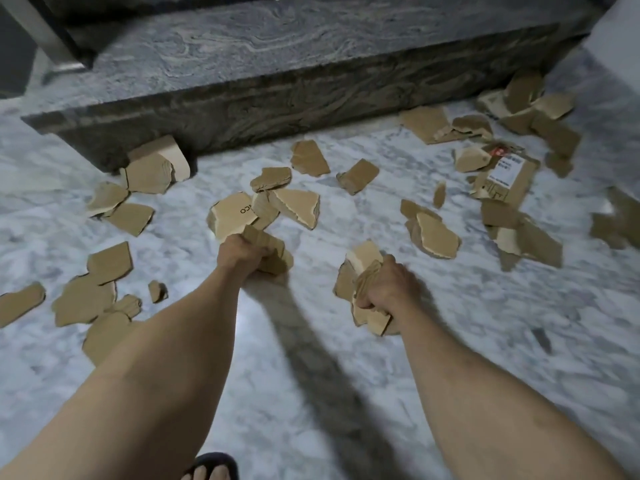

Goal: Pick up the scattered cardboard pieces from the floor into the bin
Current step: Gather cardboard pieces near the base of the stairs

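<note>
Torn brown cardboard pieces lie scattered over the white marble floor point(311, 358). My left hand point(239, 252) grips a bunch of cardboard pieces point(235, 216) at the centre of the view, one printed with the letters "CO". My right hand point(388, 285) grips another bunch of cardboard pieces point(363, 296). Loose pieces lie at the left point(104, 271), in the middle point(308, 157) and at the right point(436, 233). A larger piece with a white shipping label point(505, 178) lies at the right. No bin is in view.
A dark grey stone step point(277, 98) runs across the back, with cardboard point(156, 168) wedged at its left corner. A pale wall or cabinet point(616, 32) stands at the top right. My foot in a black sandal point(211, 467) shows at the bottom edge.
</note>
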### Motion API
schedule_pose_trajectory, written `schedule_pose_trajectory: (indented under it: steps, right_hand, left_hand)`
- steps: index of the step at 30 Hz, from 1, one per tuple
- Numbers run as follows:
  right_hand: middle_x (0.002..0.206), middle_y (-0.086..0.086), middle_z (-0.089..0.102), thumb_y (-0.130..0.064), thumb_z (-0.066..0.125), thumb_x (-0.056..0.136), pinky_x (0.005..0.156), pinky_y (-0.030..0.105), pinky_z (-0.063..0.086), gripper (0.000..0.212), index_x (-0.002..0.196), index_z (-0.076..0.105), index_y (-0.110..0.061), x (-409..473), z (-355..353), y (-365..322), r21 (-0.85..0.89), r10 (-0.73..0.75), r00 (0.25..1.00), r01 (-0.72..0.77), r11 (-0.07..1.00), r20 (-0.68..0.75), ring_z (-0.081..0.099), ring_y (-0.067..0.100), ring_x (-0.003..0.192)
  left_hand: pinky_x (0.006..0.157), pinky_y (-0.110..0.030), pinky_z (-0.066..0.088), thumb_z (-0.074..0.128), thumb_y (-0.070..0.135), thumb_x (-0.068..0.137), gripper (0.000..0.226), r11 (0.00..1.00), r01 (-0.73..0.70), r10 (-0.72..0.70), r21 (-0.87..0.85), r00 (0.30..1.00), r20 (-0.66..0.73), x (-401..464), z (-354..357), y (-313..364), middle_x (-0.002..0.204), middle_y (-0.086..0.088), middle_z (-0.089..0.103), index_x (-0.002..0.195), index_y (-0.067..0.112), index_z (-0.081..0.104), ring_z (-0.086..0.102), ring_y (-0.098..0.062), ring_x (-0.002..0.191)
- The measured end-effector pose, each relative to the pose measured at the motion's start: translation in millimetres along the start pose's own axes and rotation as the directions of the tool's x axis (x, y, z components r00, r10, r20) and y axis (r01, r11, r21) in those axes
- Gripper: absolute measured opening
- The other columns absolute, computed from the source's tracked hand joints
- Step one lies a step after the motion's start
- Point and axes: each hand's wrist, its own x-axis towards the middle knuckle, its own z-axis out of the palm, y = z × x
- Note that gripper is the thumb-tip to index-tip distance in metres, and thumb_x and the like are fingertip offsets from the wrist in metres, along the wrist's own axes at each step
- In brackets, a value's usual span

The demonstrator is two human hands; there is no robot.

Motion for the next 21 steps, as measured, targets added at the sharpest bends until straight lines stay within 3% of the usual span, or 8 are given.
schedule_pose_trajectory:
  steps: [2, 5, 8, 10, 12, 15, 18, 21]
  right_hand:
    - [0.132, 0.013, 0.054, -0.008, 0.084, 0.072, 0.081, 0.034, 0.046, 0.096, 0.15, 0.029, -0.015, -5, -8, -6, 0.088, -0.05, 0.998, 0.048, 0.995, 0.025, 0.056, 0.031, 0.119]
    - [0.129, 0.007, 0.053, -0.003, 0.085, 0.071, 0.092, 0.035, 0.048, 0.085, 0.141, 0.037, -0.007, -7, -23, -17, 0.214, -0.109, 0.994, 0.103, 0.971, 0.019, 0.052, 0.022, 0.11]
    - [0.13, 0.008, 0.056, -0.001, 0.087, 0.069, 0.089, 0.029, 0.044, 0.074, 0.13, 0.046, -0.009, -2, -39, -34, 0.303, -0.178, 0.984, 0.172, 0.937, -0.007, 0.053, 0.023, 0.114]
    - [0.121, 0.008, 0.061, 0.001, 0.088, 0.066, 0.083, 0.026, 0.043, 0.062, 0.114, 0.05, -0.011, 0, -46, -47, 0.334, -0.206, 0.978, 0.203, 0.92, -0.027, 0.056, 0.021, 0.107]
    - [0.112, 0.007, 0.063, 0.002, 0.088, 0.065, 0.081, 0.026, 0.043, 0.059, 0.11, 0.052, -0.012, 3, -48, -60, 0.356, -0.225, 0.973, 0.228, 0.906, -0.05, 0.057, 0.021, 0.102]
    - [0.107, 0.003, 0.063, 0.002, 0.087, 0.064, 0.082, 0.027, 0.045, 0.06, 0.109, 0.052, -0.015, 12, -48, -78, 0.36, -0.259, 0.964, 0.263, 0.895, -0.062, 0.058, 0.021, 0.102]
    - [0.117, 0.007, 0.066, 0.0, 0.089, 0.059, 0.093, 0.035, 0.052, 0.076, 0.123, 0.052, -0.015, 31, -45, -98, 0.281, -0.29, 0.955, 0.295, 0.913, -0.058, 0.061, 0.028, 0.111]
    - [0.134, 0.011, 0.057, 0.001, 0.089, 0.062, 0.101, 0.042, 0.049, 0.105, 0.149, 0.031, -0.014, 50, -42, -120, 0.216, -0.311, 0.949, 0.295, 0.931, 0.045, 0.055, 0.033, 0.122]
  left_hand:
    - [0.095, -0.044, 0.054, 0.083, 0.027, 0.072, 0.049, 0.995, -0.023, 0.028, -0.102, 0.998, 0.055, -4, -1, -3, 0.111, -0.014, 0.069, 0.111, 0.003, 0.067, 0.065, -0.032, 0.106]
    - [0.093, -0.046, 0.055, 0.084, 0.016, 0.07, 0.043, 0.949, -0.049, 0.088, -0.31, 0.99, 0.113, -18, -7, -2, 0.107, -0.011, 0.07, 0.108, 0.005, 0.069, 0.066, -0.03, 0.103]
    - [0.089, -0.048, 0.057, 0.082, 0.008, 0.073, 0.034, 0.93, -0.079, 0.149, -0.359, 0.974, 0.172, -25, -14, -2, 0.096, -0.01, 0.067, 0.104, 0.002, 0.068, 0.066, -0.03, 0.097]
    - [0.082, -0.043, 0.058, 0.082, 0.005, 0.072, 0.023, 0.951, -0.111, 0.177, -0.287, 0.96, 0.215, -29, -14, -3, 0.088, -0.008, 0.064, 0.089, 0.008, 0.066, 0.065, -0.029, 0.089]
    - [0.078, -0.04, 0.056, 0.084, 0.017, 0.06, 0.029, 0.977, -0.199, 0.212, -0.079, 0.946, 0.243, -36, -9, -7, 0.082, -0.006, 0.064, 0.077, 0.013, 0.061, 0.066, -0.029, 0.086]
    - [0.072, -0.038, 0.051, 0.076, 0.032, 0.053, 0.048, 0.927, -0.271, 0.205, 0.259, 0.945, 0.255, -42, 9, -16, 0.094, -0.008, 0.066, 0.091, 0.01, 0.056, 0.065, -0.031, 0.093]
    - [0.071, -0.029, 0.039, 0.072, 0.021, 0.078, 0.035, 0.895, -0.281, 0.238, 0.347, 0.958, 0.164, -50, 21, -21, 0.102, -0.006, 0.06, 0.106, 0.009, 0.055, 0.06, -0.028, 0.098]
    - [0.071, -0.028, 0.04, 0.075, 0.022, 0.077, 0.032, 0.904, -0.243, 0.2, 0.352, 0.968, 0.153, -40, 25, -23, 0.105, -0.009, 0.067, 0.104, 0.009, 0.064, 0.061, -0.026, 0.095]
